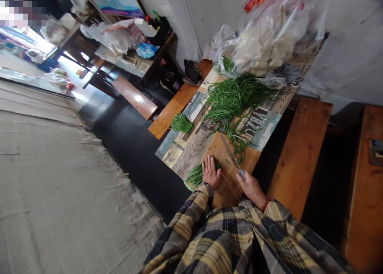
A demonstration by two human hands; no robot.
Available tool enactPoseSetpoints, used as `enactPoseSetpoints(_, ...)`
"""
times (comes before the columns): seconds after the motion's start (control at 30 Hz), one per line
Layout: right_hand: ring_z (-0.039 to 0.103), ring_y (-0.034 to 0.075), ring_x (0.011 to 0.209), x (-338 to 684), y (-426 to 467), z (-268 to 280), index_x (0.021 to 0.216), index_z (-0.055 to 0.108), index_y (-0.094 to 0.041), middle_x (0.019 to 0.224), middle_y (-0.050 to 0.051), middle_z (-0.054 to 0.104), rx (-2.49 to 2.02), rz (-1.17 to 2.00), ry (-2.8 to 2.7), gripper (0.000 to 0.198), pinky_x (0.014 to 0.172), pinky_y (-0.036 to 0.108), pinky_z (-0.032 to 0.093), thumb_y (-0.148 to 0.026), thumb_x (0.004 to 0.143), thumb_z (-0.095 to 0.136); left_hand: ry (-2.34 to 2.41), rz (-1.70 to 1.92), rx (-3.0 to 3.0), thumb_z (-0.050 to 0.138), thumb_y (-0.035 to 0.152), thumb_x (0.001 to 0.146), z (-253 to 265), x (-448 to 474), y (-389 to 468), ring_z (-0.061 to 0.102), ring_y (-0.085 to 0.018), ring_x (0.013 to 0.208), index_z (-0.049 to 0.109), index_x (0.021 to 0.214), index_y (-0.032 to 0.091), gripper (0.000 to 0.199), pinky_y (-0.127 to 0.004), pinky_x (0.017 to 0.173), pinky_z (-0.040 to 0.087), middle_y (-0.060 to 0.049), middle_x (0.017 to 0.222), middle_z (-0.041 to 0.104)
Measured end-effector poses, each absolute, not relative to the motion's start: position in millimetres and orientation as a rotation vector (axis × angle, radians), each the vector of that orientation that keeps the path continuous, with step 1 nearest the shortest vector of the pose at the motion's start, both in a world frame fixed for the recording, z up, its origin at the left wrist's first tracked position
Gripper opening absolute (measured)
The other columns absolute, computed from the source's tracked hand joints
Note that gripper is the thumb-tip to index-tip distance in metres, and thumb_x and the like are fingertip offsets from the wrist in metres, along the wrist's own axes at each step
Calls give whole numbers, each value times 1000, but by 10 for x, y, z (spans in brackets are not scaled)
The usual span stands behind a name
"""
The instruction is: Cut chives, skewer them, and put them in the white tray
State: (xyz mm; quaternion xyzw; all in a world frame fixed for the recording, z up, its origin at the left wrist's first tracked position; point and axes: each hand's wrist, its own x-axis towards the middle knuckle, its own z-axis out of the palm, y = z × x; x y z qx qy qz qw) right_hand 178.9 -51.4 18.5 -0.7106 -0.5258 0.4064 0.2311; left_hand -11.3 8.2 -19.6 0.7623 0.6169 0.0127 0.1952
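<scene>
My left hand [211, 173] lies flat on a bundle of green chives [195, 175], its fingers stretched out over the stems at the left edge of a wooden cutting board [222, 194]. The fingers of my right hand [251, 189] are wrapped round the handle of a long knife [229, 151]. Its blade points away from me over the board, apart from the bundle. Loose trimmed greens [239, 146] lie by the blade, on the board's far edge. Thin pale strings [231, 186] run over the board between my hands.
Farther back on the patterned table [191, 154] are a large heap of chives [239, 96] and clear plastic bags [266, 46]. A small chive bundle [182, 123] sits at the left. Wooden benches [302, 154] flank the table; a phone [376, 151] lies far right.
</scene>
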Motion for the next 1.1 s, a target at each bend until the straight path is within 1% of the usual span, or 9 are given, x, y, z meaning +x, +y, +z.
enactPoseSetpoints(0.17,63,19,67,1925,-573,345,84,54,-22,73,6,66,-1904,1156,-1388,34,61,26,44,-52,88,39,1926,261,1888,28,30,94,-117,-366,119,10,-24,146,14,149,9,61,-49,118,15,-18,158,16)
enactPoseSetpoints(0.23,63,19,67,1920,-617,360,83,53,-22,73,5,65,-1888,1192,-1383,33,61,25,44,-52,88,40,1983,310,1798,27,31,94,-104,-505,91,13,-24,146,15,149,10,59,-50,117,17,-18,158,17)
enactPoseSetpoints(0.43,61,18,63,1808,-711,304,77,50,-23,67,3,63,-1837,1260,-1525,30,59,26,42,-48,89,39,1930,230,1891,32,31,93,-104,-583,-101,14,-26,146,19,149,11,61,-50,117,16,-18,157,20)
enactPoseSetpoints(0.57,63,19,65,1714,-699,273,80,51,-23,70,4,64,-1823,1249,-1633,30,59,26,42,-48,89,37,1809,99,1985,38,31,90,-87,-369,-125,12,-26,146,21,148,9,63,-49,118,14,-18,157,20)
enactPoseSetpoints(0.7,64,19,67,1665,-677,224,84,52,-22,73,5,66,-1837,1269,-1712,31,60,27,43,-48,90,35,1766,2,1996,44,31,88,-72,-262,-88,10,-29,146,24,146,7,66,-51,118,14,-18,157,17)
enactPoseSetpoints(0.9,65,21,70,1830,-667,152,87,54,-22,76,7,67,-1949,1194,-1640,34,62,28,44,-51,88,36,1730,24,1982,46,26,87,67,-368,25,12,-29,146,29,144,10,62,-52,117,13,-18,157,21)
enactPoseSetpoints(1.0,65,21,68,1995,-701,184,84,54,-23,73,6,67,-2030,1145,-1514,35,60,28,43,-54,87,38,1725,123,1860,52,19,83,222,-432,166,17,-28,145,42,137,15,56,-51,117,13,-15,154,30)
enactPoseSetpoints(1.07,65,21,68,2086,-750,215,85,54,-23,74,6,67,-2040,1132,-1441,37,60,28,43,-56,86,39,1716,149,1779,54,19,82,302,-444,226,33,-27,139,57,123,17,41,-47,115,22,-14,143,48)
enactPoseSetpoints(1.1,65,21,69,2118,-781,227,86,55,-22,75,6,67,-2036,1131,-1405,38,60,27,43,-57,86,39,1716,143,1742,53,21,83,323,-434,227,44,-27,131,63,111,18,30,-45,111,30,-14,131,58)
